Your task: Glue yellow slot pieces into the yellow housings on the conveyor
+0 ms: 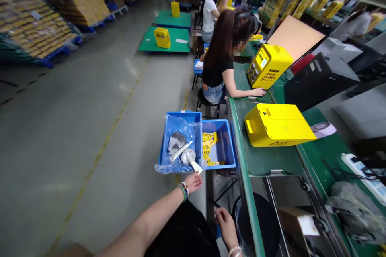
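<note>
My left hand (193, 182) is at the front edge of a blue bin (183, 117), palm turned up and fingers loosely spread. Its fingertips are right by the white end of a roll (189, 156) hanging over the rim; whether they touch it I cannot tell. In that bin lie clear plastic film (169, 168), a grey crumpled bundle (177, 141) and a slim white tube (181, 151). Lower down, my right hand (226, 225) is curled beside the bench edge. A dark slim tip and a bit of blue show at its fingers, but the thing itself is mostly hidden.
A second blue bin (230, 144) holds yellow labelled pieces (209, 144). On the green bench (271, 164) a yellow case (277, 124) lies on its side, with another yellow case (268, 66) upright beyond. A seated co-worker (215, 64) rests a hand there. A black stool (265, 225) stands below.
</note>
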A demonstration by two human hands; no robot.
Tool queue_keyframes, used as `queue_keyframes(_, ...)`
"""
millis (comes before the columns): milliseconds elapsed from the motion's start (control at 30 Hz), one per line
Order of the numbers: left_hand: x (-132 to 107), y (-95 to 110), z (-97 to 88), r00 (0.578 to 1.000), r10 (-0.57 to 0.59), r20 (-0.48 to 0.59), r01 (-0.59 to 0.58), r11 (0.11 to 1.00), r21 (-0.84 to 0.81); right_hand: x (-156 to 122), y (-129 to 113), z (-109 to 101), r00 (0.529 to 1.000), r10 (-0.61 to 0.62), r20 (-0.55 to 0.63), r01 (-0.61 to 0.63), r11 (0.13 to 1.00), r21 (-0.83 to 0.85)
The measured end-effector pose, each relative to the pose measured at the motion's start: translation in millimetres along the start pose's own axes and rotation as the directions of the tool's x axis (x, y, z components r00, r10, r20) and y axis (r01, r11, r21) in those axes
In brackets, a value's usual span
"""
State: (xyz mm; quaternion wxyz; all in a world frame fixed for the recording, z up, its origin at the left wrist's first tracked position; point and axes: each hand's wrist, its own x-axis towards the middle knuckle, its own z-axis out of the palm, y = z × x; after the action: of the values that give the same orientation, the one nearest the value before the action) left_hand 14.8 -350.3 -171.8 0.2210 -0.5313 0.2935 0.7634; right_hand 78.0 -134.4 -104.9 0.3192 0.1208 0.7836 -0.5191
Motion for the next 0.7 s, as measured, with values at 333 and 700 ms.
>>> queue_keyframes(333,-18.7,41.1,-33.7,0.983,0.023,0.183,-0.036,0.997,0.069,98.7,-91.3,88.1,0.970,0.199,0.137,-0.222,0.957,0.187)
queue_keyframes(700,-101.6,62.9,-24.0,0.870,0.093,0.484,-0.282,0.899,0.334,59.5,-143.0,99.5,0.997,-0.073,-0.013,0.072,0.902,0.425)
